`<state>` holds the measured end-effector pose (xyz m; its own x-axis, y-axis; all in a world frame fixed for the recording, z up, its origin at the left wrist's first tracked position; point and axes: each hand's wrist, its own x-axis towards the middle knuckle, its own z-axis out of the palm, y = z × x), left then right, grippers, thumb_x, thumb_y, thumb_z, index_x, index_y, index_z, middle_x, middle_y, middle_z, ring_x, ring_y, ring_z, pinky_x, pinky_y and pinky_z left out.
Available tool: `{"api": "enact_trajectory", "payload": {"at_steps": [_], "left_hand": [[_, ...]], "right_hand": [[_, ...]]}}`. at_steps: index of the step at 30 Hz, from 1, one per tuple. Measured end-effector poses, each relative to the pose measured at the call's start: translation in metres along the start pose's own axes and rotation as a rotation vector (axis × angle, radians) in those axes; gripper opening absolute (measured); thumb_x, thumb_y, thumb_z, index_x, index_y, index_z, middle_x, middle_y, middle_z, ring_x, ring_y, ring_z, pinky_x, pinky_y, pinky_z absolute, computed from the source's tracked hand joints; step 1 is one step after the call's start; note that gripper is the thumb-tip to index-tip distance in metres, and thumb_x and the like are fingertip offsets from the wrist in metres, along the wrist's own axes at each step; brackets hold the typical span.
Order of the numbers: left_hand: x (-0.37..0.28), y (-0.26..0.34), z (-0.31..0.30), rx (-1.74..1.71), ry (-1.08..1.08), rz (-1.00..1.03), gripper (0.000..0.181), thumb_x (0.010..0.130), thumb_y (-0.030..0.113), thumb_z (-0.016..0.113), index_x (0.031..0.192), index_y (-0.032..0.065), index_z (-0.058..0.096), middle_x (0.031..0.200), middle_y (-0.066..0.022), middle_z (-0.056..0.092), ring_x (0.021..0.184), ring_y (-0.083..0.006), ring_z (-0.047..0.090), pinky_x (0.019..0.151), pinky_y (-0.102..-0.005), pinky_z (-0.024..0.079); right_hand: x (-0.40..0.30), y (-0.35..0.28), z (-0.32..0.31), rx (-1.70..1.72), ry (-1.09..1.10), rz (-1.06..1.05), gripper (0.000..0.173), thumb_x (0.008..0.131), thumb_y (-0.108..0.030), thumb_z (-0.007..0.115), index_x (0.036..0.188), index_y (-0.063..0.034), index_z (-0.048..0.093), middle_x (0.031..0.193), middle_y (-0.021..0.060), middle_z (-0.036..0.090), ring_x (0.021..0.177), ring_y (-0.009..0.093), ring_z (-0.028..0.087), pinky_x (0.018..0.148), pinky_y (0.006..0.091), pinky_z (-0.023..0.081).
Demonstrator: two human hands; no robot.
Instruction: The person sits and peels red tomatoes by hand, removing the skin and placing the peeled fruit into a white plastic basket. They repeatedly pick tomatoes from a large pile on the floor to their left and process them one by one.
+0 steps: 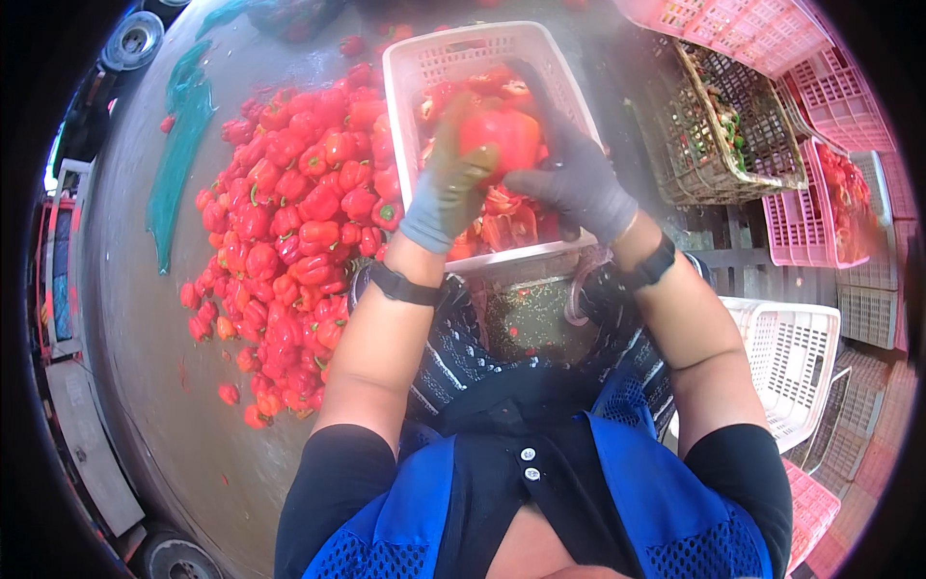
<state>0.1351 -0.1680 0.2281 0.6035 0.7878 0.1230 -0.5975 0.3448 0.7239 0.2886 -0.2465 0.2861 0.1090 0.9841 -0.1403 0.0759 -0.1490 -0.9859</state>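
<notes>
A large red bell pepper (500, 141) is held above a pale pink plastic crate (499, 32). My left hand (452, 174), in a grey-blue glove stained yellowish, grips the pepper's left side. On its right side is my right hand (579, 181) in a dark grey glove, thumb towards the pepper; its fingers are blurred, and whether it holds a tool I cannot tell. Beneath the hands, cut red pepper pieces (510, 228) lie in the crate. A big heap of whole red bell peppers (289, 217) spreads over the floor left of the crate.
At the upper right stands a dirty crate (770, 177) with green and pale scraps. Beyond it, a pink crate (788, 231) holds red pieces. A white crate (796, 315) is at my right, near stacked crates. A teal sheet (177, 159) lies left; wheels show at the left rim.
</notes>
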Motion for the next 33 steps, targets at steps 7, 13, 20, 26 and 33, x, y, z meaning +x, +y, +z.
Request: {"api": "enact_trajectory", "payload": {"at_steps": [7, 13, 20, 26, 33], "left_hand": [[-0.006, 0.007, -0.013, -0.205, -0.131, -0.447, 0.048, 0.095, 0.035, 0.053, 0.134, 0.0081, 0.046, 0.127, -0.0118, 0.055, 0.108, -0.0239, 0.062, 0.083, -0.0422, 0.056], [-0.014, 0.014, 0.0, -0.134, -0.195, -0.36, 0.052, 0.088, 0.023, 0.059, 0.135, 0.0061, 0.043, 0.118, -0.0191, 0.057, 0.104, -0.0297, 0.062, 0.073, -0.0438, 0.058], [-0.005, 0.028, -0.014, -0.423, -0.299, -0.32, 0.069, 0.079, 0.042, 0.065, 0.133, 0.0039, 0.046, 0.102, -0.0176, 0.059, 0.081, -0.0266, 0.058, 0.063, -0.0346, 0.047], [0.003, 0.012, -0.037, 0.331, -0.029, -0.179, 0.053, 0.095, 0.042, 0.052, 0.138, 0.013, 0.041, 0.122, -0.0046, 0.053, 0.102, -0.0211, 0.059, 0.082, -0.0344, 0.049], [0.0, -0.002, -0.005, 0.118, 0.015, -0.026, 0.045, 0.094, 0.036, 0.057, 0.127, 0.0094, 0.044, 0.11, -0.0049, 0.054, 0.101, -0.0191, 0.059, 0.077, -0.0298, 0.052]], "right_hand": [[0.008, 0.026, -0.001, -0.56, 0.014, -0.448, 0.066, 0.056, -0.016, 0.083, 0.116, -0.0054, 0.058, 0.119, 0.0177, 0.054, 0.111, 0.031, 0.055, 0.093, 0.0354, 0.049], [0.012, 0.024, -0.019, -0.053, 0.051, -0.22, 0.051, 0.067, -0.007, 0.069, 0.116, -0.0031, 0.057, 0.09, 0.0106, 0.065, 0.06, 0.014, 0.062, 0.049, 0.0239, 0.049], [0.025, 0.039, -0.043, 0.798, 0.111, 0.088, 0.039, 0.076, -0.015, 0.056, 0.109, 0.0049, 0.056, 0.089, 0.0192, 0.064, 0.063, 0.022, 0.065, 0.046, 0.0275, 0.051], [0.026, 0.023, -0.035, 0.507, 0.066, 0.142, 0.033, 0.084, -0.013, 0.057, 0.114, 0.0025, 0.055, 0.091, 0.0174, 0.067, 0.064, 0.023, 0.068, 0.046, 0.0262, 0.053], [0.017, 0.03, 0.002, -0.07, 0.408, -0.235, 0.036, 0.083, -0.024, 0.073, 0.105, 0.0019, 0.062, 0.079, 0.0073, 0.067, 0.068, 0.01, 0.062, 0.06, 0.0259, 0.051]]}}
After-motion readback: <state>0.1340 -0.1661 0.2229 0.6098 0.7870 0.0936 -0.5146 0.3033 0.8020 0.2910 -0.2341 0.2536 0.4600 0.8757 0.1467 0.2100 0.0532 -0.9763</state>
